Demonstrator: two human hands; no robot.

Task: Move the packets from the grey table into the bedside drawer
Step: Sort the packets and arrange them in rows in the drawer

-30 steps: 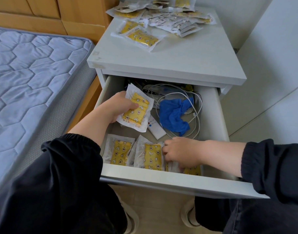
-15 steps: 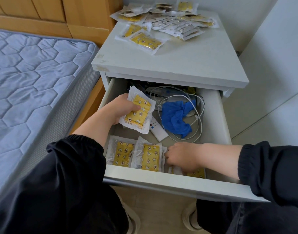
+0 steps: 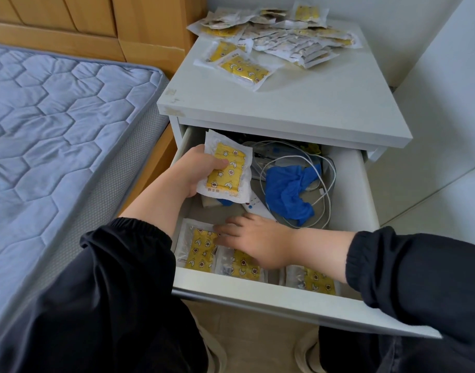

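Observation:
The bedside drawer (image 3: 271, 298) is pulled out under the grey table top (image 3: 298, 103). My left hand (image 3: 196, 170) holds a yellow packet (image 3: 227, 168) above the drawer's left side. My right hand (image 3: 258, 240) lies flat, fingers spread, on the packets along the drawer's front. Three packets show there: a left one (image 3: 196, 250), a middle one (image 3: 241, 265) partly under my palm, and a right one (image 3: 316, 282). A pile of several packets (image 3: 274, 41) lies at the back of the table top.
The drawer also holds a blue glove (image 3: 287, 192), white cables (image 3: 322, 184) and a white remote (image 3: 258, 208). A bed with a blue quilted mattress (image 3: 56, 130) and wooden headboard (image 3: 96, 25) is on the left. A white wall is on the right.
My right hand has slid left along the drawer's front, off the right packet and onto the middle and left ones. My left hand still holds its packet, slightly higher.

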